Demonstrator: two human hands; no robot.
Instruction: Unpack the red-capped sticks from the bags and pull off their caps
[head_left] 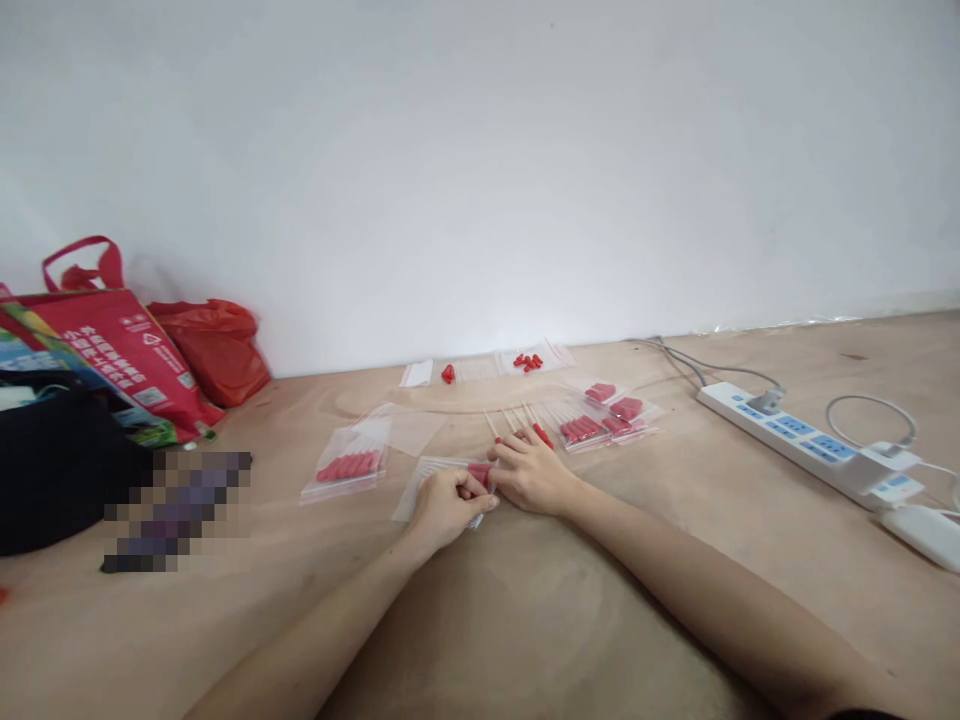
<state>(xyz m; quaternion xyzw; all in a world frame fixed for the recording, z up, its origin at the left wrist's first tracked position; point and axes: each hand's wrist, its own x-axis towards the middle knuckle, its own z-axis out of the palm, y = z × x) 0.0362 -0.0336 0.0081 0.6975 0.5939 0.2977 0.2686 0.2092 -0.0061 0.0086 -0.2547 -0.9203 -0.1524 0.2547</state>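
Plastic bag [407, 496] is pinched at its near right side by the left hand [448, 503], with thumb and fingertips brought together, and part of it is spread flat beyond that hand. Red pieces [478, 471] are seen in the gap between both hands. Thin sticks [490, 424] with red ends are partly covered by the right hand [532, 475]; its fingers are curled, but whether anything is gripped cannot be told. Another filled bag [336, 490] is laid well to the left.
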